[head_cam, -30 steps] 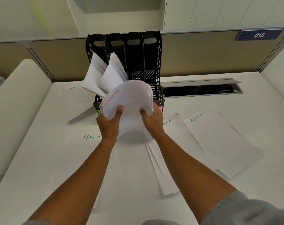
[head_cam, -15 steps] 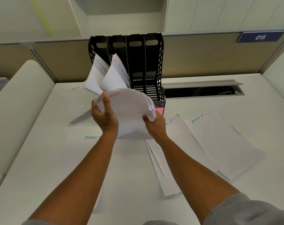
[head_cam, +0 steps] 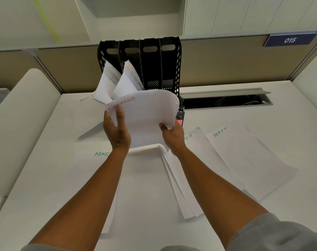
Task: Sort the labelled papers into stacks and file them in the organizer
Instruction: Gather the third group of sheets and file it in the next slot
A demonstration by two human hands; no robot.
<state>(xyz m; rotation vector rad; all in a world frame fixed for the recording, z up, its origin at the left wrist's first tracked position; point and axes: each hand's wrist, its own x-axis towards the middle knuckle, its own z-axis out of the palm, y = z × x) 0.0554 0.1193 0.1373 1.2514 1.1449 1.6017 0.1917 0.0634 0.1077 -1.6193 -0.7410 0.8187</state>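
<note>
Even, bright, diffuse light from above; no hard highlights. White desk (head_cam: 45, 178) nearly washed out, loose sheets barely separating from it. Soft grey shadow on desk left of black organizer (head_cam: 150, 66), fainter one under bowed paper stack (head_cam: 146, 116). Strong wide-angle distortion: partition rail bows, forearms stretch toward lower corners. Overall slight softness; green lettering legible, red lettering partly smeared. Grey sleeve (head_cam: 281, 234) at bottom edge blurred.

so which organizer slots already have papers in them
The two leftmost slots of the organizer: white sheets lean out of them; the two right slots show none.
</note>
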